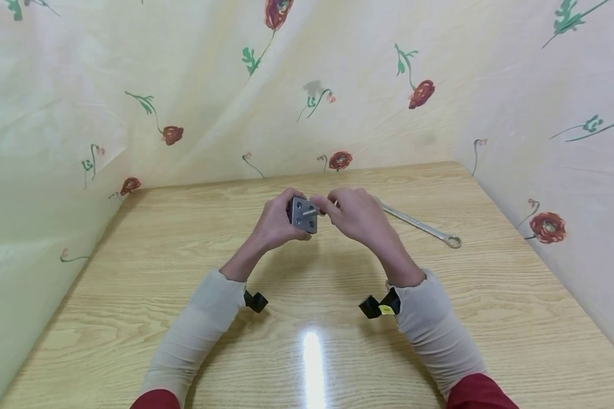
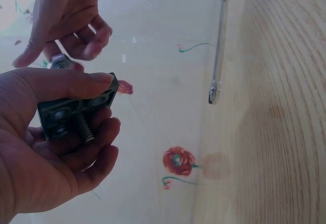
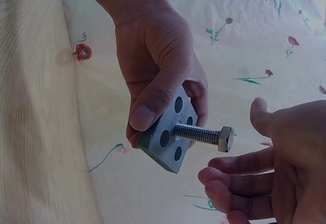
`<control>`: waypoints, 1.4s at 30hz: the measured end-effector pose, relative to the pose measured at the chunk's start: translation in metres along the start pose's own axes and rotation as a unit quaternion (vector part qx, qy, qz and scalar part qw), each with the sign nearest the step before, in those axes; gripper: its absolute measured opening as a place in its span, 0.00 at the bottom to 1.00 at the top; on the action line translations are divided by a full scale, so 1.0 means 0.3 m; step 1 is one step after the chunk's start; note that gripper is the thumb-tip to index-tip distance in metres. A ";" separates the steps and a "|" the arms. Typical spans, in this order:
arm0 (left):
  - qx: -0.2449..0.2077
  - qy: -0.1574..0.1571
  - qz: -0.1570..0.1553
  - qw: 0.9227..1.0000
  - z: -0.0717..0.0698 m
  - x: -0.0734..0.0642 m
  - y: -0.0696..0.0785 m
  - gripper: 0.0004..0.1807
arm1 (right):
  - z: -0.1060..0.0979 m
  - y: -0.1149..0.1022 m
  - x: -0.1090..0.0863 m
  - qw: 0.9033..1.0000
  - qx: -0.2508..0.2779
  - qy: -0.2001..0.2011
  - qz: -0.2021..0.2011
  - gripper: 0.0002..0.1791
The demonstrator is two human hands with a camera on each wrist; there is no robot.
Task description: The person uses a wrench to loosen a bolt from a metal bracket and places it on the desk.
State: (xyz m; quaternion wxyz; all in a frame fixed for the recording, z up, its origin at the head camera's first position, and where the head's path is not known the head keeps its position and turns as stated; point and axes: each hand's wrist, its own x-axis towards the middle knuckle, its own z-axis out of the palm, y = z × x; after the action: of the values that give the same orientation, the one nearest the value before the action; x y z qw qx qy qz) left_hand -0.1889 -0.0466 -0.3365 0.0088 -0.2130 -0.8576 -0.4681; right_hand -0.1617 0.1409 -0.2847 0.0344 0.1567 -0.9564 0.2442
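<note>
My left hand (image 1: 278, 218) grips a grey metal block (image 3: 170, 119) by its edges, thumb on one side and fingers on the other. Several round holes surround the middle of its face. A hex bolt (image 3: 201, 135) passes through the centre, its head standing well out from the face towards the right. In the left wrist view, the bolt's threaded end (image 2: 85, 128) sticks out of the opposite, ribbed side. My right hand (image 3: 285, 163) is close by the bolt head, thumb and loosely bent fingers spread apart with a gap between them and the head.
On the wooden table (image 1: 133, 295), a combination wrench (image 1: 419, 224) lies to the right, its far end partly behind my right hand. Flower-patterned cloth (image 1: 210, 113) rises behind the table and along both sides. Black wrist cameras (image 1: 258, 301) sit on both sleeves.
</note>
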 end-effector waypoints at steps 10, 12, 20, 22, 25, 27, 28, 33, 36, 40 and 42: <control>-0.006 -0.004 -0.002 1.000 0.003 0.001 -0.003 0.37 | 0.005 -0.005 -0.004 1.000 -0.010 0.018 -0.015 0.24; -0.004 -0.005 -0.003 1.000 0.002 0.001 -0.002 0.37 | 0.003 -0.006 -0.003 1.000 -0.004 0.015 -0.018 0.22; -0.001 -0.003 -0.008 1.000 0.000 0.002 -0.006 0.37 | -0.001 -0.003 0.002 0.999 0.022 0.003 -0.049 0.12; 0.001 -0.001 -0.008 1.000 0.000 0.003 -0.006 0.37 | -0.001 -0.002 0.004 0.997 0.030 0.005 -0.064 0.10; 0.004 0.003 -0.007 1.000 0.000 0.006 -0.002 0.37 | -0.002 0.001 0.006 0.995 0.044 0.012 -0.089 0.09; 0.005 0.004 -0.005 1.000 0.000 0.007 0.001 0.37 | -0.003 0.002 0.006 0.993 0.049 0.019 -0.105 0.09; 0.004 0.004 -0.005 1.000 -0.002 0.007 0.002 0.37 | -0.003 0.001 0.006 0.992 0.050 0.023 -0.114 0.09; 0.001 0.001 -0.010 1.000 -0.008 0.011 0.006 0.37 | 0.001 0.001 0.007 0.986 0.047 0.050 -0.149 0.09; -0.002 -0.001 -0.012 1.000 -0.008 0.012 0.010 0.38 | 0.005 0.002 0.008 0.983 0.043 0.066 -0.165 0.09; -0.005 -0.001 -0.010 1.000 -0.008 0.012 0.013 0.37 | 0.008 0.003 0.012 0.979 0.043 0.072 -0.184 0.11; -0.004 0.002 -0.009 1.000 -0.008 0.012 0.013 0.37 | 0.005 0.005 0.013 0.979 0.044 0.065 -0.189 0.12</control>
State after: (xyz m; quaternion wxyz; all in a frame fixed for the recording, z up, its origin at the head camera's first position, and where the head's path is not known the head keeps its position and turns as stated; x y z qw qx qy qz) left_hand -0.1913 -0.0453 -0.3314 0.0055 -0.2043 -0.8575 -0.4721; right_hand -0.1660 0.1402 -0.2861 0.1354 0.3202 -0.8932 0.2852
